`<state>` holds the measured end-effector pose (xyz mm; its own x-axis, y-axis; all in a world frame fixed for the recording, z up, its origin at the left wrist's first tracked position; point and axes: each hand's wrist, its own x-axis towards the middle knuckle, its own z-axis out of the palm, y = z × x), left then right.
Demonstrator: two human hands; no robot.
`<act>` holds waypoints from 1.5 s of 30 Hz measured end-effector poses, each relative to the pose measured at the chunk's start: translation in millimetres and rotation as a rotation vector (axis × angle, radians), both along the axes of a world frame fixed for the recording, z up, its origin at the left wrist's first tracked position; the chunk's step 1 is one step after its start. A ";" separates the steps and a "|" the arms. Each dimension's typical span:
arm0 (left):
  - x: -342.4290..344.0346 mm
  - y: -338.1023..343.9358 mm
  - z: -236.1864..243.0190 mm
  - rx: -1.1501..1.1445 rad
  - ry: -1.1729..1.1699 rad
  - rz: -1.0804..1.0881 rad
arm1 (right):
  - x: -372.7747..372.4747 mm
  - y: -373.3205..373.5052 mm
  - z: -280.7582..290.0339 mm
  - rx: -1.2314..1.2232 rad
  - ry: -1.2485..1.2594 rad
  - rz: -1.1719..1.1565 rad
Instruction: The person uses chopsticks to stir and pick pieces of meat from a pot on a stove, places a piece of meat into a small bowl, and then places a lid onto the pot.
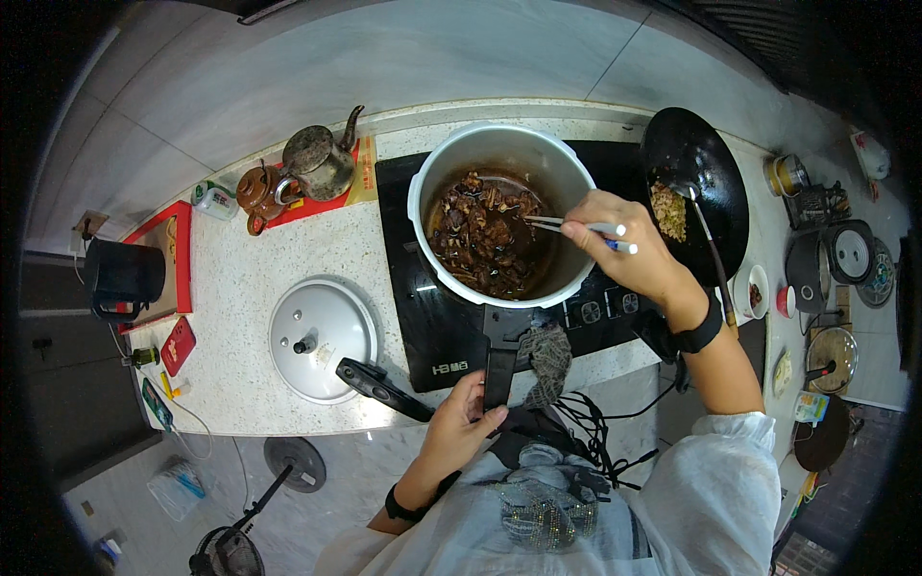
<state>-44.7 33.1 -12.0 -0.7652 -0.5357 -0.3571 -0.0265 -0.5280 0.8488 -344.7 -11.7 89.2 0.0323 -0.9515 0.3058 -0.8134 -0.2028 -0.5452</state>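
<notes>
A deep silver pressure cooker pot (420, 226) stands on the black cooktop (423, 355). Dark brown braised pieces (490, 230) lie in brown liquid inside it. My right hand (629, 245) is over the pot's right rim, closed on a pair of chopsticks (552, 225) whose tips reach in above the food. The black pot handle (500, 355) points toward me, and my left hand (461, 420) grips its end, thumb and fingers around it. A crumpled grey cloth (547, 363) hangs beside the handle at the cooktop's front edge.
The pot's silver lid (322, 338) lies on the counter at left, its black handle overhanging the front edge. A black wok (706, 163) with chopped food and a ladle (708, 235) stands right. Behind left are an old kettle (317, 161) and brown teapot (257, 187). Cables (586, 422) hang in front.
</notes>
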 end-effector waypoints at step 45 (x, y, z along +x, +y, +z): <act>1.5 -2.8 7.5 0.052 -0.015 -0.025 | 0.7 -10.9 22.4 0.158 -0.034 -0.117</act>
